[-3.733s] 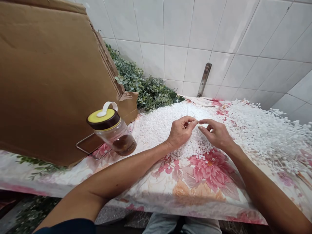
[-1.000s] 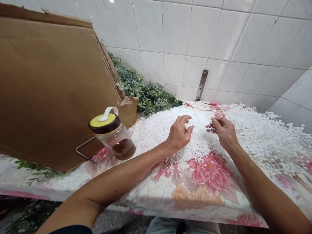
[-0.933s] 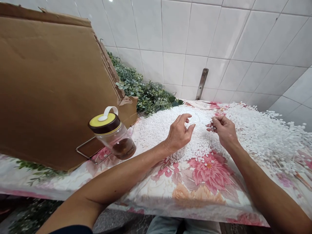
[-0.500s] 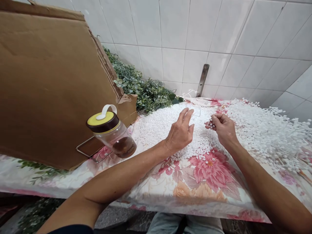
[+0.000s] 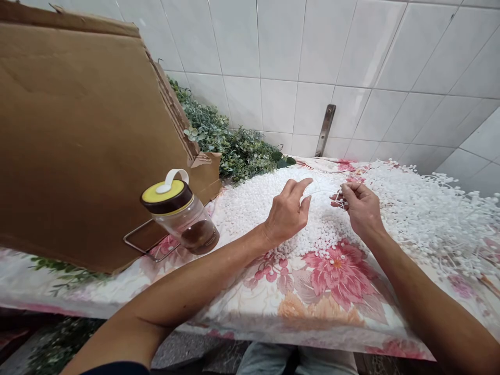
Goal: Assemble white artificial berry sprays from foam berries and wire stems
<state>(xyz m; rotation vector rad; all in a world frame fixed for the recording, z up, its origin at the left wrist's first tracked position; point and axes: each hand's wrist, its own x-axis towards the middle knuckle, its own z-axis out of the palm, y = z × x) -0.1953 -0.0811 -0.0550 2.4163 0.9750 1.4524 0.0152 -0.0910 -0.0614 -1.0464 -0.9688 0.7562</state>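
White plastic berry sprigs (image 5: pixel 425 219), heaped on the right of the counter, with loose white beads (image 5: pixel 253 200) spread over the middle, directly under both hands. Right hand (image 5: pixel 362 211): fingers drawn narrow, pinching a small white stem (image 5: pixel 339 202) just above the beads. Left hand (image 5: pixel 287 213): raised over the beads, fingers spread, no object visibly gripped. Thin pale strand (image 5: pixel 322 191) running between the two hands; contact with the left fingertips impossible to tell. Floral cloth (image 5: pixel 336 276) in pink and peach over the counter, hanging past the front edge. At left on the cloth, a clear jar (image 5: pixel 183 232) with yellow lid, white strap and brown contents, just beside a wire frame (image 5: pixel 136 242) at the foot of a tilted cardboard sheet (image 5: pixel 78 140). Artificial green foliage (image 5: pixel 230 151) along the back, against a white tiled wall (image 5: pixel 281 47) fitted with a metal bracket (image 5: pixel 324 130).
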